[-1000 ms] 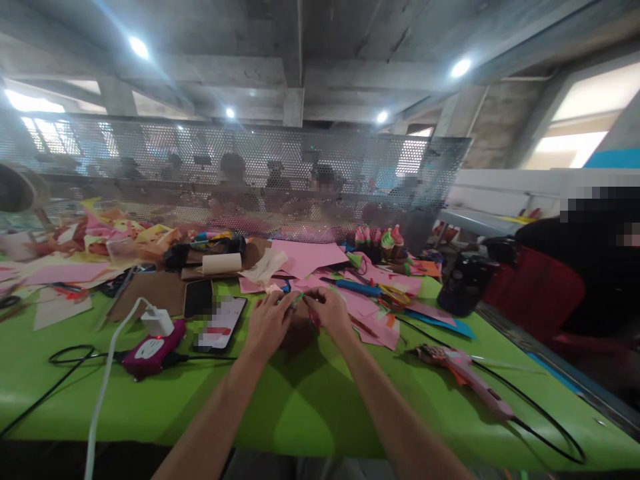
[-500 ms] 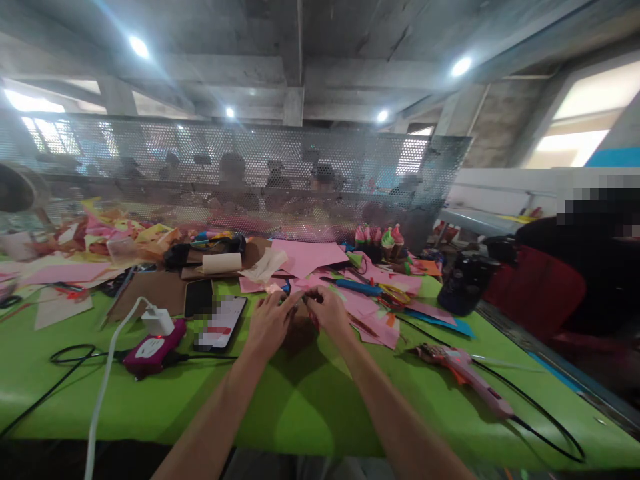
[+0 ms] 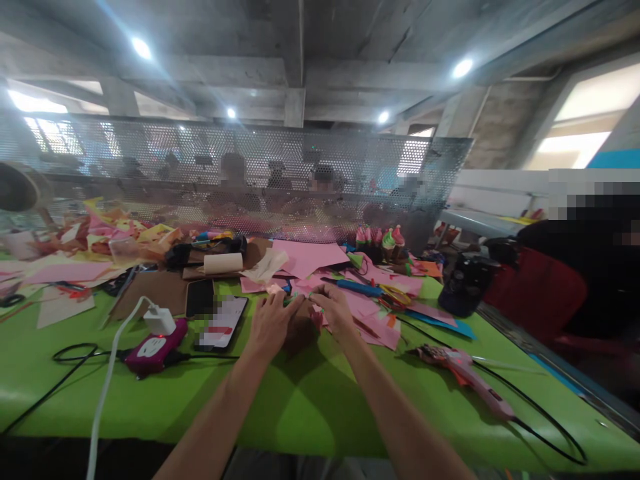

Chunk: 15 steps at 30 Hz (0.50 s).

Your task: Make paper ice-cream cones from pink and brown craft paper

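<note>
In the middle of the table my two hands meet around a small brown craft piece point(image 3: 300, 328) with green and pink bits at its top and right side. My left hand point(image 3: 269, 325) is closed around the left side of it, thumb and fingertips at the upper edge. Bent over the top right of the piece, my right hand point(image 3: 334, 308) pinches at the green bits with its fingertips. Much of the piece is hidden by my fingers, and its exact kind is unclear. A phone point(image 3: 227, 325) with a lit screen lies left of my left hand.
A glue gun point(image 3: 470, 380) with a black cord rests at right. A purple power strip point(image 3: 153, 350) holds a white charger point(image 3: 159, 320). Behind lie pink paper sheets point(image 3: 307, 257), scissors point(image 3: 395, 295) and cupcake-like pieces point(image 3: 393, 239). A dark jug-like container point(image 3: 465, 283) stands near a seated person.
The fingertips of my right hand have moved slightly right, a little away from the left ones. More of the green bits shows between them. The table things stay put.
</note>
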{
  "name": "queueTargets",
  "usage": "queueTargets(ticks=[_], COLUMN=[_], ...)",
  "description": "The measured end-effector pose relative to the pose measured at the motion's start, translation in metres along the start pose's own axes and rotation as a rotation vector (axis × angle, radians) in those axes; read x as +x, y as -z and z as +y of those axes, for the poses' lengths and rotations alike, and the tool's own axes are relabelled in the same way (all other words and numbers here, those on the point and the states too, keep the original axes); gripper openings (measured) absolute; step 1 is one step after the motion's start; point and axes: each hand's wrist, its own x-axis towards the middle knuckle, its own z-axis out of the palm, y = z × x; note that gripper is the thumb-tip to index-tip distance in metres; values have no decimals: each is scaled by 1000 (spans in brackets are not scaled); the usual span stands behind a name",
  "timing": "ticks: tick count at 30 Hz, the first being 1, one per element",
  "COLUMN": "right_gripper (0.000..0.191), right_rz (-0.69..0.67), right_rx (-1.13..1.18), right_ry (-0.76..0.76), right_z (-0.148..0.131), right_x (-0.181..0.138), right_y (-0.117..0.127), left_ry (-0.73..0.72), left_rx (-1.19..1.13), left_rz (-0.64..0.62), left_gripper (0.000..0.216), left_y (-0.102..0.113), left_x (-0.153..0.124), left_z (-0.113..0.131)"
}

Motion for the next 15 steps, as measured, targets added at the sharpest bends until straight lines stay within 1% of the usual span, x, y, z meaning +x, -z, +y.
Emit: queueTargets(ticks=[4, 8, 12, 15], right_gripper=[24, 21, 26, 23], right_rz=[-6, 11, 35, 46], right_rx=[52, 89, 76, 19], right_ry=[32, 64, 90, 115], right_z=[-1, -3, -9, -15], right_x=[1, 0, -2, -5], right_y=[3, 2, -1, -3], left_ry=[113, 180, 228, 256], left_rx=[-30, -153, -376, -617], left_rz=[-5, 15, 88, 127], left_gripper=[41, 36, 34, 28], left_y=[-4, -6, -2, 2], left_x=[-1, -2, 1, 8], left_z=[-4, -7, -4, -1])
